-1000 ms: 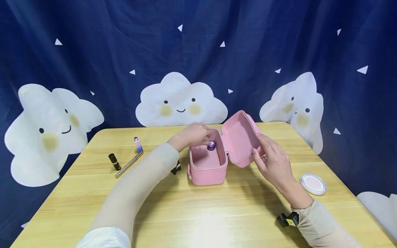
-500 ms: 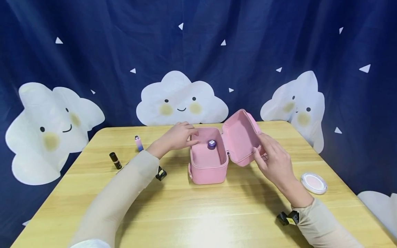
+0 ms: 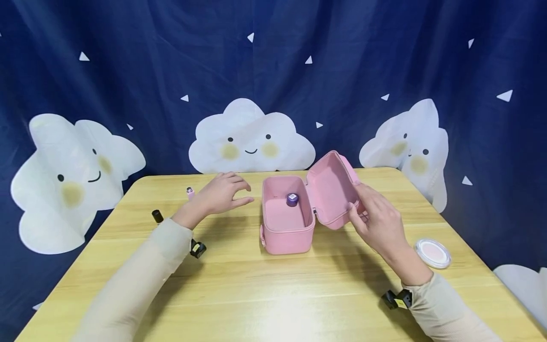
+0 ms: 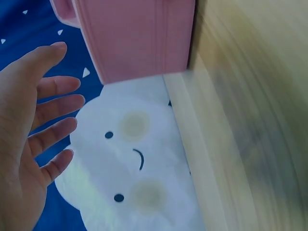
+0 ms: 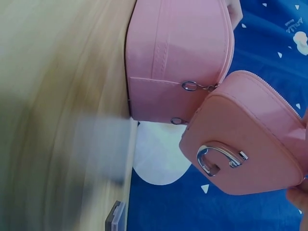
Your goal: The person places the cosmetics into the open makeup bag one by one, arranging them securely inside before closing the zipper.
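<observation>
Left hand (image 3: 219, 194) farther left, fingers (image 4: 60, 107) loose

Right wrist view crops the right grip (image 5: 299, 198), perhaps mid-finger.

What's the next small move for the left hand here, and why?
Probably a reach for the pink tube: the left hand is empty and near it, the box is open with a jar inside and room to spare, and the right hand holds the lid.
</observation>
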